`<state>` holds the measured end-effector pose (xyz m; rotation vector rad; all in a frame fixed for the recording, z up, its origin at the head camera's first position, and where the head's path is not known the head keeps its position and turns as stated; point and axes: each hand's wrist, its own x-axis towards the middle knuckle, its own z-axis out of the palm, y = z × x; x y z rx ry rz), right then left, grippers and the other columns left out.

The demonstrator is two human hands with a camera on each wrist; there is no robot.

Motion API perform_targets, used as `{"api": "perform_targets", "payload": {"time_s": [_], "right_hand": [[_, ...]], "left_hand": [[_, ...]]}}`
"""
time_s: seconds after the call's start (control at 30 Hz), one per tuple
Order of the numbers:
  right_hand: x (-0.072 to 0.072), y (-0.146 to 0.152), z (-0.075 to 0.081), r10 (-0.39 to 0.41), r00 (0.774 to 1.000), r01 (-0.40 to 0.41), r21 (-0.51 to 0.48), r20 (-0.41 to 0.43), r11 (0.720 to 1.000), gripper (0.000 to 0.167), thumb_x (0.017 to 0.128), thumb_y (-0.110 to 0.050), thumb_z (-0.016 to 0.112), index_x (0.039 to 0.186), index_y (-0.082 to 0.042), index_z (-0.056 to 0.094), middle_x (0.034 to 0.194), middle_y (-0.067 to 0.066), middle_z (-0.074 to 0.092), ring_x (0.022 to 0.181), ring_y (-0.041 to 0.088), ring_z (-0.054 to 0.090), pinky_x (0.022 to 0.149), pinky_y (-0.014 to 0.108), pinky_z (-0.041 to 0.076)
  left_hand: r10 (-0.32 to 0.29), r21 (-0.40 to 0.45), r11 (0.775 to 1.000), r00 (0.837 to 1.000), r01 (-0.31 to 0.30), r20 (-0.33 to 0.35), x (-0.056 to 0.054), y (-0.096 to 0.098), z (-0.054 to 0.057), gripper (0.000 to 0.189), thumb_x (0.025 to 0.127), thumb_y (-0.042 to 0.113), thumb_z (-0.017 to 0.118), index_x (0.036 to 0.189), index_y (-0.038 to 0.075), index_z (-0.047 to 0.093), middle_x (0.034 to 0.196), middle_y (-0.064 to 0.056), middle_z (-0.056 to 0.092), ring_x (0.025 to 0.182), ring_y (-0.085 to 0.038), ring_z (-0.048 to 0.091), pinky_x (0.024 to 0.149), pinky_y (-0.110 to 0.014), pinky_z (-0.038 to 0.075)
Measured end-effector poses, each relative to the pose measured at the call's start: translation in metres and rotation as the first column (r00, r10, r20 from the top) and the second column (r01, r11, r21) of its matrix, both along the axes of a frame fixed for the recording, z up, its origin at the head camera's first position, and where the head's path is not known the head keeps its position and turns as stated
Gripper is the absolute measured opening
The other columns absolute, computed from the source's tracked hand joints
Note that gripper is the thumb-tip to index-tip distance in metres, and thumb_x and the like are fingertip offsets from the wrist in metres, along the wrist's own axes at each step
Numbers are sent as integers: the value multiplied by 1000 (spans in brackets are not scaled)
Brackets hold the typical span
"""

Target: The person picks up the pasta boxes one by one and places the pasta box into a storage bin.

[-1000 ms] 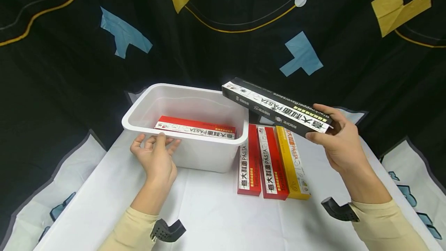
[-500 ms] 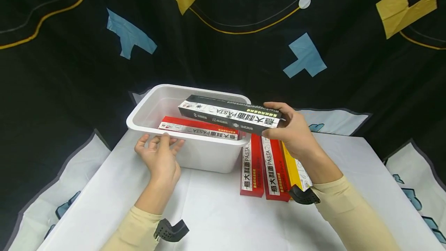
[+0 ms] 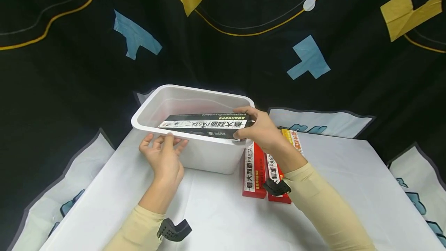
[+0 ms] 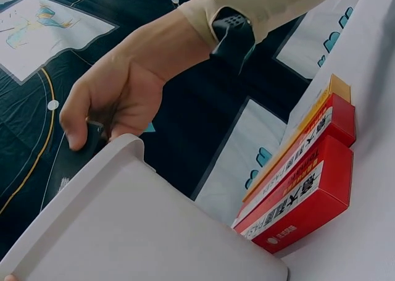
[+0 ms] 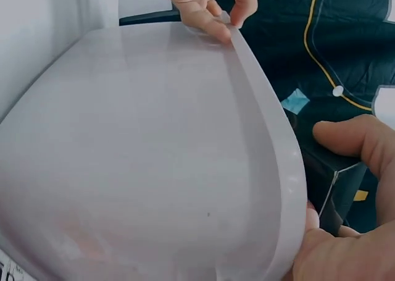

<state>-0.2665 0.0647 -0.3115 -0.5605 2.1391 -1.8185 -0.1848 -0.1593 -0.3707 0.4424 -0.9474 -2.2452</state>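
Note:
My right hand [image 3: 263, 131] grips the right end of a black pasta box [image 3: 205, 124], thumb on the near side and fingers on the far side. The box lies lengthwise inside the mouth of a white plastic bin [image 3: 209, 156], its left end lower than the rim. My left hand [image 3: 163, 162] holds the bin's near rim towards the left, with the fingers under the lip. In the right wrist view, the left thumb and fingers pinch that rim [image 5: 271, 126]. The red pasta box inside the bin is hidden behind the black one.
Right of the bin, two red pasta boxes [image 3: 254, 173] and a yellow pasta box [image 3: 292, 138] lie side by side on the white tabletop [image 3: 223, 220], partly covered by my right arm. A black curtain [image 3: 237, 57] hangs behind the table.
My right hand has carried the black pasta box left and down, from above the boxes on the table into the bin. The left hand keeps its hold on the rim.

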Motion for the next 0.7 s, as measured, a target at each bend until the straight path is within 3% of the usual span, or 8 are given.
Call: {"api": "perform_targets", "payload": {"time_s": [0.27, 0.6, 0.7], "right_hand": [[-10, -12, 8, -3, 1000, 6, 165, -15, 986, 67, 71, -3, 80, 132, -17, 57, 121, 10, 55, 105, 32, 57, 81, 35, 59], [-19, -20, 6, 120, 993, -108, 290, -24, 951, 71, 74, -1, 80, 138, -15, 51, 121, 9, 56, 103, 31, 59, 81, 35, 59], [-21, -21, 5, 129, 992, -122, 289, -7, 950, 72, 74, -1, 80, 138, -15, 51, 121, 9, 56, 103, 31, 59, 81, 35, 59]], "left_hand": [[-15, -21, 1000, 1000, 15, 6, -2, 2, 5, 48, 98, 5, 53, 124, 16, 14, 116, -11, 44, 82, -19, 55, 82, -38, 60], [-3, -1, 1000, 1000, 3, 14, 0, 1, 4, 46, 98, 2, 52, 120, 15, 14, 113, -11, 43, 79, -18, 55, 79, -36, 60], [-6, -9, 1000, 1000, 7, 18, 1, 1, 2, 46, 98, 3, 53, 121, 15, 14, 114, -11, 43, 81, -18, 55, 80, -36, 60]]}}
